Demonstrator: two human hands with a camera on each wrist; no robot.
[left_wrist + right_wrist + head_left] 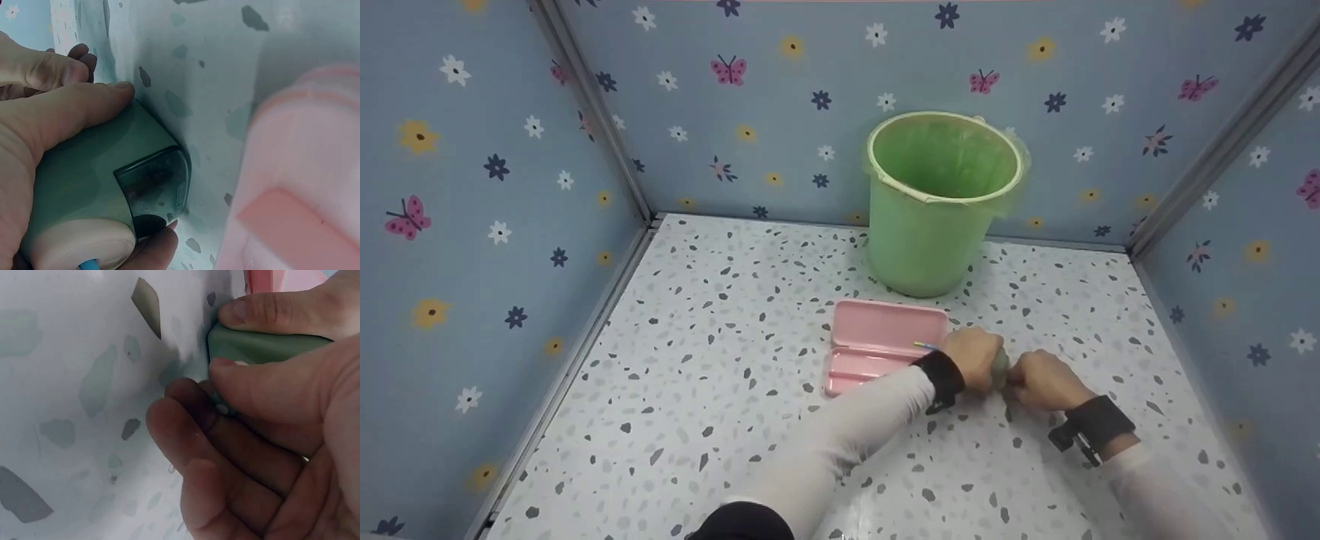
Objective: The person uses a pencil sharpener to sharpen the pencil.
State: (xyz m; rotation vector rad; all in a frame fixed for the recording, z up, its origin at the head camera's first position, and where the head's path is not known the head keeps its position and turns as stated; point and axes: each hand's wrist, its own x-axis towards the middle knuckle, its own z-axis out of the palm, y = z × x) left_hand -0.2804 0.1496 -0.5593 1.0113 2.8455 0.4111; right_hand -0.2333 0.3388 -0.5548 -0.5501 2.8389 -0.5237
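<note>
Green sharpener point(79, 169) is held btwn both hands, just off the right side of an open pink case point(889, 326) & in front of a green bin point(922, 247). Whether it's touching the speckled tabletop point(720, 337) can't be told tbh.

L hand point(975, 356) is wrapped round the sharpener's body, thumb on one side, a fingertip showing by the dark see-through window point(154, 188). A pencil point(924, 346), blue w/ a bit of yellow, is stuck in the cream end point(84, 242) & pointed back over the case.

R hand point(1046, 381) is nearly closed at the opposite end, thumb + fingers curled, w/ a small knob point(223, 408) pinched there afaict; it's mostly hidden by the fingers. Black straps point(941, 379) are worn on both wrists. Bin's been lined w/ a thin bag point(1020, 169), btw.
</note>
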